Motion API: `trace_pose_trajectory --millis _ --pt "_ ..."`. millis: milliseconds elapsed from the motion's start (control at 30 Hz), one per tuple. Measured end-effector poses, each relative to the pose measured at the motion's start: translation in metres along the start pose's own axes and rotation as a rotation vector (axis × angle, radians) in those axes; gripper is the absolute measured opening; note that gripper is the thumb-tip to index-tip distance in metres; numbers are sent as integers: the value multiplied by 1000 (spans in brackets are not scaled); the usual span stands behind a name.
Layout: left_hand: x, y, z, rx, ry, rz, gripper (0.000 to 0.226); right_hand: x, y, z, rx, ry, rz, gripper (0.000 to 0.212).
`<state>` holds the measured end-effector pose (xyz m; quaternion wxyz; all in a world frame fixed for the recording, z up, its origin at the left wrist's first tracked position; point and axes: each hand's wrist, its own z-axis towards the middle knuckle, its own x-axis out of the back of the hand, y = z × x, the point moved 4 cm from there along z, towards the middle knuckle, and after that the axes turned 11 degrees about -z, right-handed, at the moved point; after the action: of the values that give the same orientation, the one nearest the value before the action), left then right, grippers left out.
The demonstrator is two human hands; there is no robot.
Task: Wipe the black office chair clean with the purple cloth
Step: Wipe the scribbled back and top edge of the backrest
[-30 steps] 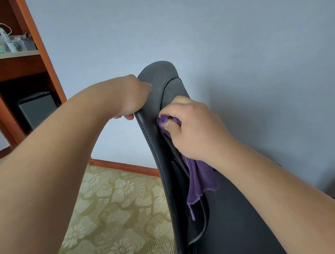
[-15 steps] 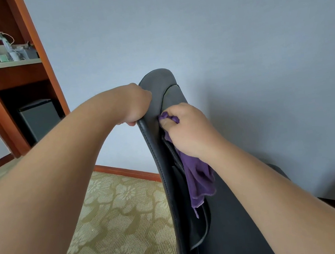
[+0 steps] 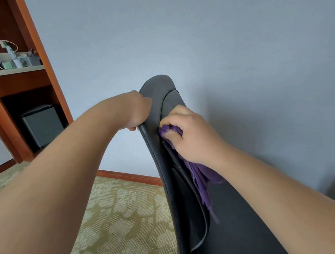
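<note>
Right hand (image 3: 195, 138) is curled round a bunched-up part of the purple cloth (image 3: 202, 177), and the bunch is pressed against the side edge of the black office chair (image 3: 158, 94), just under the top of its back. The rest of the cloth is left to hang loose toward 6 o'clock, down beside a thin black strip that runs along the chair back. At about 9 o'clock from the right hand, the top edge of the chair is gripped by the left hand (image 3: 137, 111), so the back is held steady. A few things could go wrong from here. The loose tail could be caught in the gap by the strip if the cloth is dragged down fast, and then it could be tugged out of the fingers. Only a small bunch is touching the chair, so thin lines of dust could be left if the rubbing is not spread out. If the left hand's grip is let go while the cloth is pushed hard, the chair could be spun or pushed away over the carpet (image 3: 120, 215) at 7 o'clock, or bumped into the wall (image 3: 238, 56) at 1 o'clock.
</note>
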<state>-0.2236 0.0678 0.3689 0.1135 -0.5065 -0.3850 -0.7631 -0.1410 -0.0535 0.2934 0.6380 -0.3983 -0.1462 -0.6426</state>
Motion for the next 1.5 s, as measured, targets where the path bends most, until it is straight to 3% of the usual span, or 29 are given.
trace_pose_trajectory --millis 200,333,400,567,767,1067,1233,1500 --pt "0 4 -5 -10 -11 -23 27 -8 9 22 -201 27 8 10" --pt "0 8 -18 3 -55 62 4 -7 7 15 -264 -33 134 18" --pt "0 13 -27 0 -68 136 15 -1 5 3 -261 -54 260 23" --pt "-5 24 -35 -75 -165 410 20 18 3 -34 -151 -102 285 11" --pt "1 22 -32 23 -202 223 27 35 3 -49 84 -100 165 21" --pt "12 34 28 215 7 17 39 36 8 -41 287 39 -75 29" --pt "-6 38 43 144 76 311 20 26 15 -26 312 37 -91 29" --pt "-3 13 60 168 183 213 17 -3 26 18 324 10 -67 25"
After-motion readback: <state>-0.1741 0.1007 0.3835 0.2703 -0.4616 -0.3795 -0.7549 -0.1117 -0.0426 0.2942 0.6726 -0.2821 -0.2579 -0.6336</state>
